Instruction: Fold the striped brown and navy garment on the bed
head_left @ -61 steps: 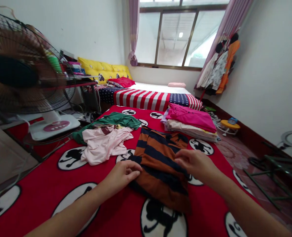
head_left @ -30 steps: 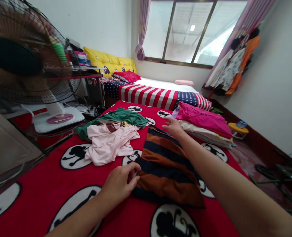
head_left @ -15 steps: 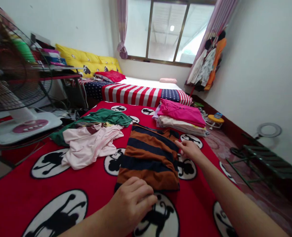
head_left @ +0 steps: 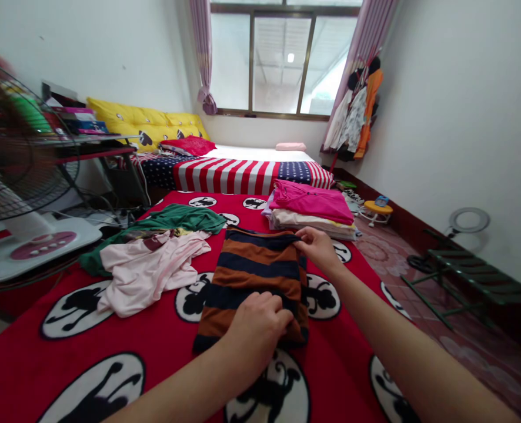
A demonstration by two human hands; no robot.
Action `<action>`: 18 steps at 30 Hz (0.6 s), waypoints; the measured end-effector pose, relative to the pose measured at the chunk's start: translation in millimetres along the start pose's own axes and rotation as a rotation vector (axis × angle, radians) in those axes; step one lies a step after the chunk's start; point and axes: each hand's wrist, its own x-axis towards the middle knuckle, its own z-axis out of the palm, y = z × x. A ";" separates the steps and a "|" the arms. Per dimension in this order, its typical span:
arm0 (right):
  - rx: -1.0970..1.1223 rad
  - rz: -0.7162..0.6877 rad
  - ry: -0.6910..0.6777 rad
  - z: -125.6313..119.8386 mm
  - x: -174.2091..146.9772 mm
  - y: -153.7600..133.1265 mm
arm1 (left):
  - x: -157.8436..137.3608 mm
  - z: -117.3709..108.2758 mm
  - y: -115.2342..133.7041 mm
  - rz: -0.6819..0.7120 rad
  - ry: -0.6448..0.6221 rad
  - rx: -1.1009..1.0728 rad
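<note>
A brown and navy striped shirt (head_left: 254, 264), folded into a rough rectangle, lies on the red blanket (head_left: 163, 346) in front of me. My right hand (head_left: 319, 249) pinches its far right corner between thumb and fingers. Over the near right part of the shirt, my left hand (head_left: 260, 323) is closed, its fingers curled down onto the cloth; the fingertips are partly hidden. To the left are a crumpled pale pink garment (head_left: 148, 273) and, behind it, a dark green one (head_left: 183, 217). Beyond my right hand sits a stack of folded clothes with a magenta shirt (head_left: 311, 201) on top.
A white fan (head_left: 40, 229) stands at the left beside a cluttered desk (head_left: 97, 150). Behind the blanket is a bed with a stars-and-stripes cover (head_left: 234, 175). On the right floor are a yellow stool (head_left: 377, 207) and a dark green slatted bench (head_left: 472, 270).
My right hand has moved to the shirt's far right corner and pinches it. My left hand has slid from the near edge further onto the cloth, to the right. The view has shifted slightly.
</note>
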 end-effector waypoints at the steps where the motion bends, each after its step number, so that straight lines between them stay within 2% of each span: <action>1: 0.034 -0.016 0.018 -0.9 9.0 -3.0 | 4.4 0.7 1.4 0.007 -0.035 -0.007; 6: 0.214 -0.123 0.204 -0.5 52.2 -12.1 | 20.0 13.2 9.5 0.054 -0.111 -0.070; 10: 0.187 -0.021 0.268 12.6 63.9 5.7 | 15.0 25.4 10.5 0.053 -0.097 -0.175; 13: 0.140 0.039 0.224 24.1 53.2 24.2 | -0.2 19.4 7.8 0.130 -0.065 -0.335; 16: 0.117 0.046 0.207 25.2 26.1 27.7 | -22.7 3.7 -4.4 0.221 -0.029 -0.464; 18: 0.128 0.003 0.193 16.9 -1.3 19.7 | -40.3 -6.1 -20.7 0.169 0.057 -0.448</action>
